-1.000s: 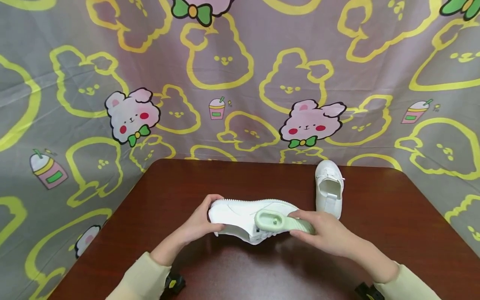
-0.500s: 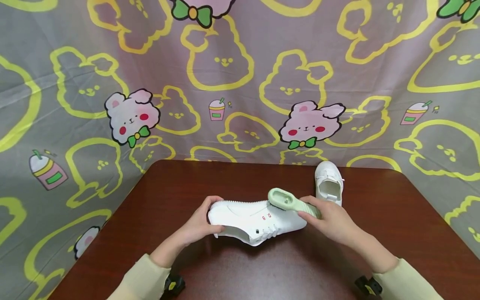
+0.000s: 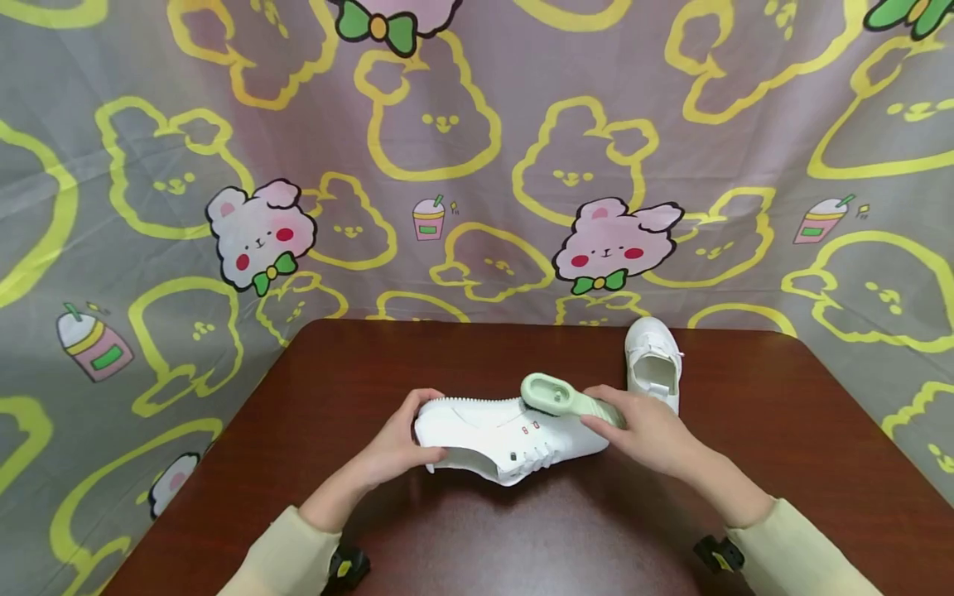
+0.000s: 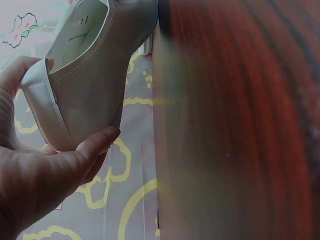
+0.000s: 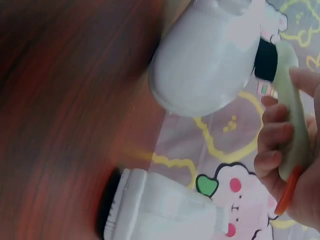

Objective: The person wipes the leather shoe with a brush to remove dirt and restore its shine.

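A white shoe (image 3: 477, 426) lies tilted on its side in the middle of the head view, its opening facing me. My left hand (image 3: 406, 439) grips its heel, with the thumb at the collar and fingers at the sole, as the left wrist view shows on the shoe's heel (image 4: 90, 85). My right hand (image 3: 644, 426) holds a pale green brush (image 3: 551, 396) by its handle. In the right wrist view the dark bristles (image 5: 266, 60) are against the side of the shoe, near the toe (image 5: 200, 65). Fingers wrap round the brush handle (image 5: 292, 120).
A second white shoe (image 3: 652, 356) stands upright at the back right of the dark brown table (image 3: 373, 356), close behind my right hand. A patterned cloth (image 3: 477, 165) hangs along the back and sides. An orange band (image 5: 289, 192) shows near the brush handle's end.
The brush has moved from over the laces up to the shoe's upper side near the sole, then slightly left. My left hand and the shoe have stayed almost still.
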`<state>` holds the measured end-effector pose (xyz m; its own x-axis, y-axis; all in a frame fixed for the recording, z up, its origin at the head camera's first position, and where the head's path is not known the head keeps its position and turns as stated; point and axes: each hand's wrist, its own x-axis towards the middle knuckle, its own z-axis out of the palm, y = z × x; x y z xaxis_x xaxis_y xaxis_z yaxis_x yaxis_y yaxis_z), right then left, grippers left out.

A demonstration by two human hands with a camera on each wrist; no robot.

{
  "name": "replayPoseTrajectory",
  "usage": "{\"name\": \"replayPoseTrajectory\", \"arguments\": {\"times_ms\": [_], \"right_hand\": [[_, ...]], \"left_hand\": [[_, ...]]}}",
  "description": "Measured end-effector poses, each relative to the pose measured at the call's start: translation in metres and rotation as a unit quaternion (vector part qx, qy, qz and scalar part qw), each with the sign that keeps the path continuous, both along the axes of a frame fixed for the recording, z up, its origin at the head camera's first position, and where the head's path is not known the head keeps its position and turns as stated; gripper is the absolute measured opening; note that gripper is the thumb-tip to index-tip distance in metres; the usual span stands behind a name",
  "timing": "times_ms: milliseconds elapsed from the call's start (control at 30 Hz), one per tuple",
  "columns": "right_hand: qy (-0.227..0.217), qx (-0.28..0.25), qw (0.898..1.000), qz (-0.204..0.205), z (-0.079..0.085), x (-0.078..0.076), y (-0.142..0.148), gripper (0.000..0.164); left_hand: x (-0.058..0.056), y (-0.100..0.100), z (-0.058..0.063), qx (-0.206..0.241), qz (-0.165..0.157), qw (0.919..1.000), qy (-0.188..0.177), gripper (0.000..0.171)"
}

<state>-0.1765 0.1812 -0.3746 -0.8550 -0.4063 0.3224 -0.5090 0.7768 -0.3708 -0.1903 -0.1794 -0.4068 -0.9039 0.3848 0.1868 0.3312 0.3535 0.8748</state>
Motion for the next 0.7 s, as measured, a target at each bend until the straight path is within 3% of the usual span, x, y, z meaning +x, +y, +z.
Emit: {"name": "replayPoseTrajectory", "arguments": {"times_ms": [67,133,333,400,467,633,700], "right_hand": [[-0.005,-0.008,1.0,-0.02,0.0,-0.001,0.003,0.032],[0.0,-0.015,1.0,-0.015,0.001,0.001,0.001,0.031],[0.025,0.01,0.992,0.125,0.006,0.017,-0.017,0.032],[0.026,0.023,0.989,0.144,0.007,0.017,-0.02,0.034],[0.026,0.028,0.991,0.126,0.009,0.014,-0.02,0.034],[0.03,0.013,0.999,0.024,0.011,0.002,-0.008,0.031],[0.028,0.006,0.999,0.016,0.011,0.002,-0.005,0.03]], "left_hand": [[0.001,0.0,0.0,-0.003,0.001,1.0,-0.003,0.072],[0.001,0.001,0.0,-0.001,0.001,1.0,-0.001,0.072],[-0.001,0.002,0.003,0.016,-0.005,0.9998,0.013,0.071],[-0.002,0.003,0.003,0.019,-0.009,0.9996,0.017,0.071],[-0.002,0.003,0.004,0.018,-0.01,0.9996,0.018,0.071],[-0.001,0.002,0.003,0.011,-0.006,0.9999,0.012,0.072],[0.0,0.001,0.003,0.01,-0.005,0.9999,0.009,0.072]]}}
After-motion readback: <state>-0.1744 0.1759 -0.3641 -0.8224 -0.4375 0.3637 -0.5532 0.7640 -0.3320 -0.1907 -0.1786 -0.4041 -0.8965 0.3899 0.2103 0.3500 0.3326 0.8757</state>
